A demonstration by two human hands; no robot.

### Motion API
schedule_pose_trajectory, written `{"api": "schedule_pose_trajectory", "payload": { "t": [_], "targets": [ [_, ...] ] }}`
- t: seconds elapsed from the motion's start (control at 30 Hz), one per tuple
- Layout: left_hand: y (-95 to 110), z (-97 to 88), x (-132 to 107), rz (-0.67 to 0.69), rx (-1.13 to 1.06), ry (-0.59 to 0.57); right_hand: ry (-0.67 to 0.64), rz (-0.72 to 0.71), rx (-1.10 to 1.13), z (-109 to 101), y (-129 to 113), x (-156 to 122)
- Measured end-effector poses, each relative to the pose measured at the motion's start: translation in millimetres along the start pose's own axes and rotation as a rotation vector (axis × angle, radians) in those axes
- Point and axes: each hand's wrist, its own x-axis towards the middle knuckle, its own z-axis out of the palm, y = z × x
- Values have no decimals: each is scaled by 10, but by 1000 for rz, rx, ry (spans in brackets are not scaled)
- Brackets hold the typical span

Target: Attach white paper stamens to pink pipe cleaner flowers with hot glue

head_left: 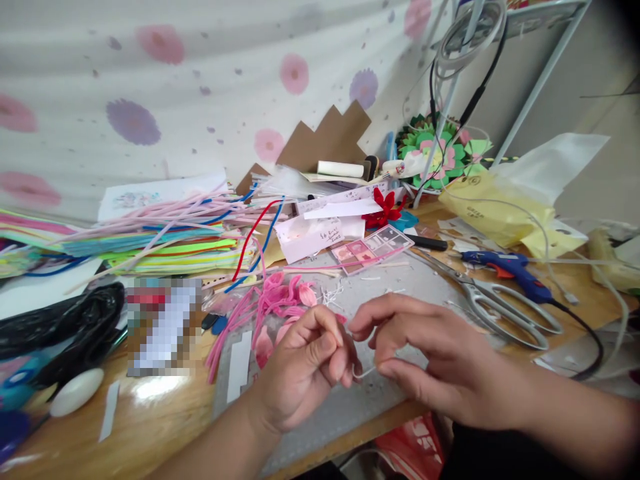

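Note:
My left hand (305, 367) and my right hand (430, 353) meet over a grey cutting mat (320, 413) near the table's front edge. Both are closed in a pinch on a thin white pipe cleaner (363, 370) that loops down between the fingers. Just behind the left hand lies a heap of pink pipe cleaners and pink petal shapes (280, 303).
Large steel scissors (495, 303) and a blue glue gun (510, 267) with its black cord lie to the right. Stacked coloured pipe cleaners (165, 233) fill the left. A black bag (60, 327), a makeup palette (373, 248), a red flower (385, 207) and paper flowers (435, 150) stand around.

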Motion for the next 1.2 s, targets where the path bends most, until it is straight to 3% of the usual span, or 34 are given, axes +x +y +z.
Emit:
{"api": "schedule_pose_trajectory", "payload": {
  "t": [0.43, 0.63, 0.8, 1.07, 1.2],
  "targets": [
    [-18, 36, -34, 24, -44, 3, -36, -210, -345, 104, 12, -16],
    [-77, 25, -29, -3, -5, 9, -110, -153, -225, 124, 26, -20],
    [-81, 21, -31, -2, -13, -9, -107, -217, -212, 117, 43, -45],
    [-26, 64, -30, 39, -8, -63, 20, -65, -65, 48, -49, -30],
    [-9, 47, -39, 20, 144, -17, 121, 128, 261, 42, -8, -26]
  ]
}}
